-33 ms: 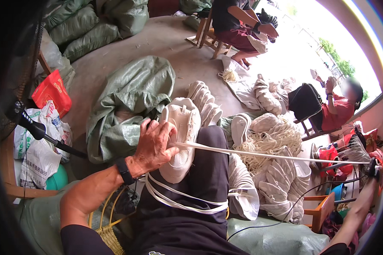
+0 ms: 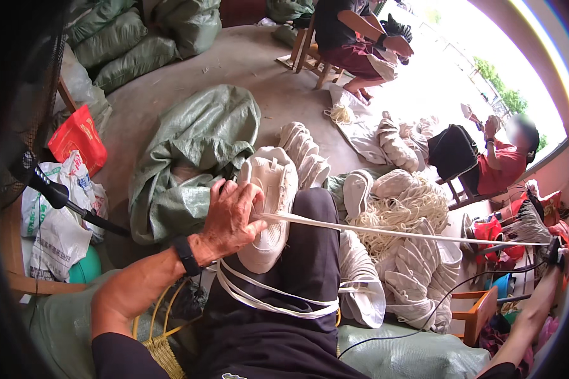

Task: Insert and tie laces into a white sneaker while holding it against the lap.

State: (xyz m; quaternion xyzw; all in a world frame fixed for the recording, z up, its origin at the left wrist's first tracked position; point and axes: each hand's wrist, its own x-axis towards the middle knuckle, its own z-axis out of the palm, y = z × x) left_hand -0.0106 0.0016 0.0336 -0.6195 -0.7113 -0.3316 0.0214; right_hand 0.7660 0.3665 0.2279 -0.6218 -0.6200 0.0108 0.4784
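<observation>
Shoe (image 2: 273, 174): one, off-white, lying on dark trousers (image 2: 240, 344), toe toward the wearer.
Left hand (image 2: 231, 213): at the shoe's left side, fingers curled over it, thumb near the toe.
Lace (image 2: 322, 222): white, stretched taut rightward from the shoe.
Right hand (image 2: 557, 254): well apart, right of the shoe, fingers closed on the lace's far end; finer detail too small to tell.
Lace loops (image 2: 284, 313): white, across the trousers, below the shoe.
Stacked shoes (image 2: 417, 278): right of the shoe.
Green sack (image 2: 196, 132): crumpled, beyond and left of the shoe.
</observation>
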